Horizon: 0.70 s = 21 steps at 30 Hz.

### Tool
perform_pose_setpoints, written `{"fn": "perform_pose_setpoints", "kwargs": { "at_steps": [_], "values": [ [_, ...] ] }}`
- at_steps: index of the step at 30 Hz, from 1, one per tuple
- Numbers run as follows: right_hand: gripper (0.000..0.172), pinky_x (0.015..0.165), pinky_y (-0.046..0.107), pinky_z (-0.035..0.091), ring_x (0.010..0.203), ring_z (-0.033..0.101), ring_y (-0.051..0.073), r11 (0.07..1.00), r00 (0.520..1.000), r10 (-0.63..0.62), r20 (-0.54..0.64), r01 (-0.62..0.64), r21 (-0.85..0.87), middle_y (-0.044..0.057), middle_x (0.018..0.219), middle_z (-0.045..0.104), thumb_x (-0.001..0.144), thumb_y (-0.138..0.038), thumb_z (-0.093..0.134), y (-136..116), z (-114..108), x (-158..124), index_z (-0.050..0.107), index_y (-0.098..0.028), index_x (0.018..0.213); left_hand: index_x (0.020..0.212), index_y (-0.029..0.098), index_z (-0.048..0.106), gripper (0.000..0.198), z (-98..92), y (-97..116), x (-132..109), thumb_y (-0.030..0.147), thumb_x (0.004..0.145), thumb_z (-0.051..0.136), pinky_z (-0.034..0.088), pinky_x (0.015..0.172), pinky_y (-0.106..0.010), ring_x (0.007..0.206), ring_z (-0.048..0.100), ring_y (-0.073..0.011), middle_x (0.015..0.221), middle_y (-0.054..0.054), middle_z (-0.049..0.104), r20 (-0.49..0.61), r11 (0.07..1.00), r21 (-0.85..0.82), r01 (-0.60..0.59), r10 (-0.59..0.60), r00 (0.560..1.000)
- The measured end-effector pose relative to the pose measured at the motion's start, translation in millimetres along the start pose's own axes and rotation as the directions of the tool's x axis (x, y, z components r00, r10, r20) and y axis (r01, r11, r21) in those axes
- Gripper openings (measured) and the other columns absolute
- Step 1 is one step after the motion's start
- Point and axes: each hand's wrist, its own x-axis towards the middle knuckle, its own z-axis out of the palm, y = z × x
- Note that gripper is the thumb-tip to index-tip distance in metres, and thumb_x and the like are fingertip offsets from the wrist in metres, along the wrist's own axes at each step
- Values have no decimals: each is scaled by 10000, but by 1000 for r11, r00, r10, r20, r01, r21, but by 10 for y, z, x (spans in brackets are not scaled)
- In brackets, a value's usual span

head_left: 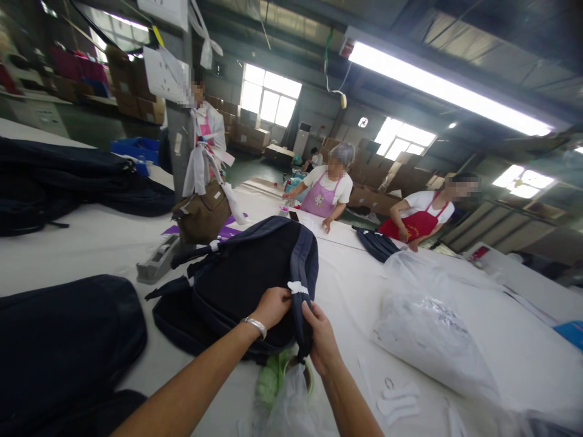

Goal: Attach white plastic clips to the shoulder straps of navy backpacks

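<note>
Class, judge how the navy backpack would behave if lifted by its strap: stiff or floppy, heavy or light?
Probably floppy: the backpack lies slumped on the table. Likely light for its size, since it looks unfilled. The strap, pinched by the left hand and right hand, seems pliable.

**A:** How many views are there?

**B:** Just 1, from a camera worn on the person's head. It faces forward and down over the white worktop [359, 285], and the frame is tilted.

**A:** How near is it?

**B:** Close. The left hand [273, 306] and right hand [321, 340] grip the dark backpack [246, 273] by the near edge, low in frame. Another person [328, 188] at the far edge still fits in.
</note>
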Motion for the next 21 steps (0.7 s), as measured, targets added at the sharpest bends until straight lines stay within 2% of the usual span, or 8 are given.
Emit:
{"fn": "perform_pose_setpoints", "kwargs": {
  "at_steps": [3, 6, 8, 13, 14, 16, 18, 21],
  "values": [
    [385, 877, 320, 494, 940, 631, 200, 994, 994, -94, -61, 90, -61, 41, 1010, 694, 752, -383, 714, 155, 31, 55, 634, -186, 1072, 793, 117, 744, 254, 31, -18, -8, 310, 735, 590, 457, 608, -313, 687, 648, -251, 668, -86, 708, -29, 974, -200, 103, -111, 993],
    [365, 858, 321, 494, 925, 634, 204, 984, 985, -136, -103, 123, -128, 40, 985, 698, 755, -418, 698, 280, 9, 111, 639, -191, 1034, 783, 93, 727, 301, 41, 15, -27, 374, 696, 662, 466, 586, -311, 603, 627, -219, 605, -67, 681, 21, 897, -394, 201, -210, 977],
    [368, 827, 314, 498, 911, 636, 208, 977, 982, -152, -114, 133, -164, 42, 972, 699, 745, -432, 700, 323, -20, 151, 639, -190, 1016, 789, 90, 716, 359, 30, 59, -48, 434, 698, 674, 482, 602, -317, 570, 616, -196, 593, -58, 671, 71, 859, -448, 247, -241, 968],
    [322, 787, 282, 472, 867, 624, 201, 946, 945, -249, -211, 190, -263, 25, 884, 695, 709, -422, 725, 410, -36, 250, 637, -201, 927, 907, 111, 694, 485, 18, 134, -142, 562, 758, 598, 500, 774, -337, 750, 660, -198, 773, -89, 717, 190, 728, -585, 358, -307, 933],
    [315, 786, 278, 465, 850, 619, 198, 935, 932, -280, -232, 209, -288, 18, 864, 690, 701, -416, 732, 438, -23, 257, 633, -206, 914, 921, 110, 691, 506, 28, 127, -163, 579, 751, 600, 496, 798, -342, 793, 662, -209, 797, -95, 720, 183, 721, -594, 357, -312, 932],
    [307, 805, 279, 454, 851, 610, 195, 914, 911, -329, -250, 241, -326, 10, 861, 683, 694, -408, 735, 490, 5, 246, 625, -220, 909, 925, 105, 691, 534, 57, 89, -202, 594, 721, 630, 487, 830, -352, 857, 657, -234, 821, -99, 724, 105, 765, -572, 297, -291, 951],
    [297, 840, 285, 452, 889, 612, 197, 912, 921, -332, -203, 258, -319, 14, 897, 685, 703, -398, 728, 510, 5, 203, 624, -225, 921, 911, 102, 694, 535, 85, 33, -228, 585, 680, 679, 485, 841, -356, 881, 654, -249, 826, -98, 726, 19, 813, -541, 215, -244, 970],
    [296, 866, 291, 464, 935, 628, 201, 934, 940, -305, -155, 263, -240, 36, 951, 698, 715, -376, 718, 467, -95, 115, 646, -210, 950, 898, 105, 696, 537, 100, -47, -241, 570, 631, 729, 501, 813, -363, 866, 662, -257, 812, -95, 731, -5, 807, -565, 173, -212, 977]
  ]
}}
